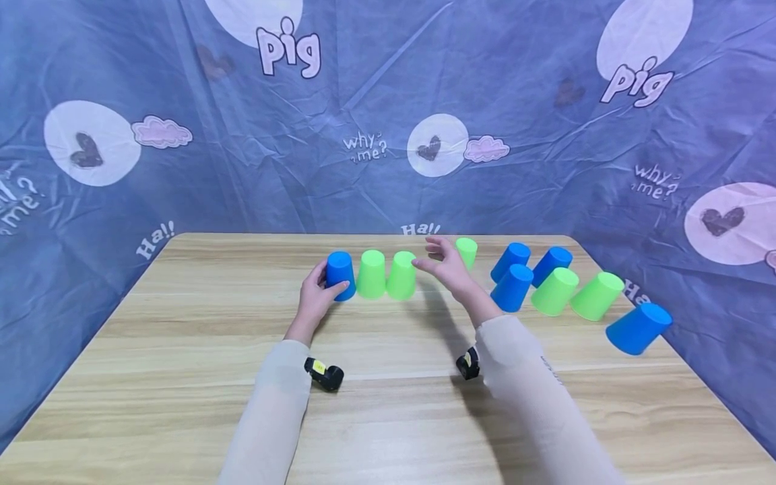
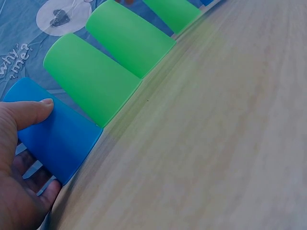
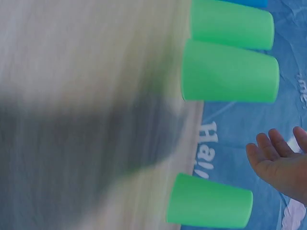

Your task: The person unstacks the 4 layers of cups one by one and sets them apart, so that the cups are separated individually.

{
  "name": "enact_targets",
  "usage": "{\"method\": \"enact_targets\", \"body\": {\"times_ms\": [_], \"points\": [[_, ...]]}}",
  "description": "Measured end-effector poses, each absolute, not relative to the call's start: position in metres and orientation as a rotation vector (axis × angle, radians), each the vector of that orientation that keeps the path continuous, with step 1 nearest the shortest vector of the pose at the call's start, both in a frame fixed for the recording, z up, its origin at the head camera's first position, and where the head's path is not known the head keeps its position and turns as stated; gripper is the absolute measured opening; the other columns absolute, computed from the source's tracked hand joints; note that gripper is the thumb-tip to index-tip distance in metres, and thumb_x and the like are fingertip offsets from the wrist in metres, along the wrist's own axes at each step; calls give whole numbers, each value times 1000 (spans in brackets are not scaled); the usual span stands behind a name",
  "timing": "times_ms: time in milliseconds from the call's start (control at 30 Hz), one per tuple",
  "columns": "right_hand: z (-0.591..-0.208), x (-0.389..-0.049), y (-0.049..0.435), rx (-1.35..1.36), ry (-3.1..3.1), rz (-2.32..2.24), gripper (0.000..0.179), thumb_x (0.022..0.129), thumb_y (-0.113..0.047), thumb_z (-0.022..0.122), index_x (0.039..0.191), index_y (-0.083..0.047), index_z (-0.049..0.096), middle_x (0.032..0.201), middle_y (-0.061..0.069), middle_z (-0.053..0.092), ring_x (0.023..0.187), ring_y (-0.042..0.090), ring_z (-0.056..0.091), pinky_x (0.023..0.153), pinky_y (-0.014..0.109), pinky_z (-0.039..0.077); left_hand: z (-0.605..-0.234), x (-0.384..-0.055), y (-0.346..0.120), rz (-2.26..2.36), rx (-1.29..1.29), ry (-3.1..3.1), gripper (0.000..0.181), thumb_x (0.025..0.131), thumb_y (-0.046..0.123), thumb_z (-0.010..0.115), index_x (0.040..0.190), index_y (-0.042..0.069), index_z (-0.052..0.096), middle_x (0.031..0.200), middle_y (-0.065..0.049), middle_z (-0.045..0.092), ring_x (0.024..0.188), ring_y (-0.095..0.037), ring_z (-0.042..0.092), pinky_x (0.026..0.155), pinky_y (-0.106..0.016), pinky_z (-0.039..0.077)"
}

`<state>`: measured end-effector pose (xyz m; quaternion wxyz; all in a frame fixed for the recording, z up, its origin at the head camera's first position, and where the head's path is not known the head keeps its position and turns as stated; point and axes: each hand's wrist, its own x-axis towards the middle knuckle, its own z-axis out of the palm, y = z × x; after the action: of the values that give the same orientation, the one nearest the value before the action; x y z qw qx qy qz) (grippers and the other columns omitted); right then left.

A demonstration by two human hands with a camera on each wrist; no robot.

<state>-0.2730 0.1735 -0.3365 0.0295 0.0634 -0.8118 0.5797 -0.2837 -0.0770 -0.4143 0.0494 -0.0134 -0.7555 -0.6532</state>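
Note:
My left hand point(image 1: 312, 298) grips an upside-down blue cup point(image 1: 339, 275), standing on the table. In the left wrist view the thumb point(image 2: 36, 114) lies across the cup's front, with the fingers behind it. Two upside-down green cups, one point(image 1: 371, 275) beside the blue cup and another point(image 1: 400, 277) to its right, stand in a row with it. My right hand point(image 1: 451, 271) is raised just right of that row, holding nothing, its fingers spread and slightly bent. A third green cup point(image 1: 466, 252) stands behind it, partly hidden; the right wrist view shows the hand point(image 3: 283, 167) apart from the cups.
To the right stand more upside-down cups: blue ones point(image 1: 512, 289) and green ones point(image 1: 555, 292), with one blue cup point(image 1: 639, 329) nearest the right edge. The wooden table point(image 1: 376, 431) meets a printed blue cloth point(image 1: 364, 188) at the back. Black cameras point(image 1: 327, 376) sit at both wrists.

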Motion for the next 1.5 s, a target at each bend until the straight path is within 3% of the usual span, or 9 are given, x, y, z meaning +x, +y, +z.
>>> {"method": "enact_targets", "body": {"times_ms": [333, 733, 1500], "points": [[-351, -279, 151, 168, -2616, 1711, 71, 74, -12, 67, 131, 1, 27, 123, 24, 38, 111, 33, 38, 88, 40, 36, -414, -283, -77, -1995, -53, -2297, 63, 78, 13, 64, 132, 7, 33, 132, -15, 34, 119, -27, 33, 95, -38, 29], [-356, -280, 135, 39, -2570, 1700, 63, 74, -6, 65, 127, 1, 33, 116, 19, 46, 105, 28, 44, 89, 34, 36, -413, -283, -77, -1995, -46, -2304, 63, 78, 13, 64, 133, 9, 33, 132, -14, 34, 119, -26, 32, 95, -38, 28], [-366, -281, 130, -70, -2506, 1708, 57, 72, -4, 66, 122, 2, 38, 115, 19, 46, 105, 30, 44, 91, 36, 34, -411, -282, -79, -1997, -35, -2317, 63, 78, 13, 64, 132, 7, 33, 132, -15, 34, 119, -27, 32, 96, -38, 28]]}}
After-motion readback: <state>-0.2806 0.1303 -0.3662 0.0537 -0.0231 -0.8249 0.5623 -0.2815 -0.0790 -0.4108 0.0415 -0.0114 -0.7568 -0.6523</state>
